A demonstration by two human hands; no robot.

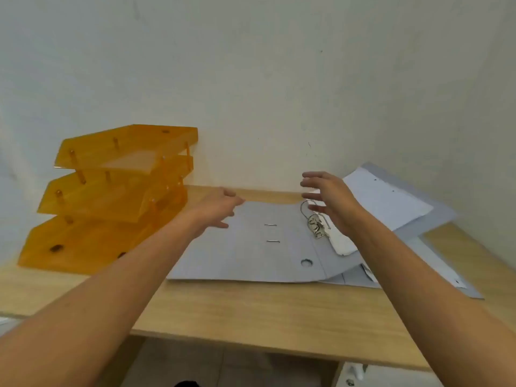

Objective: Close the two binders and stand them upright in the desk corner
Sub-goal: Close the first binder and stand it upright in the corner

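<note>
Two bare forearms cross the desk's (251, 311) near edge, the left hand (220, 205) loosely curled and empty above the far left corner of the near binder (251, 247), the right hand (326, 199) spread wide and empty over its ring mechanism (315, 222). That binder lies open and flat mid-desk, overlapping the second binder (405, 208), open with loose sheets toward the far right corner. Closing likely goes best by folding the left cover over the rings; clear desk lies along the far edge beside the orange tray stack (111, 196).

Head view, down onto desk (251, 305)
</note>
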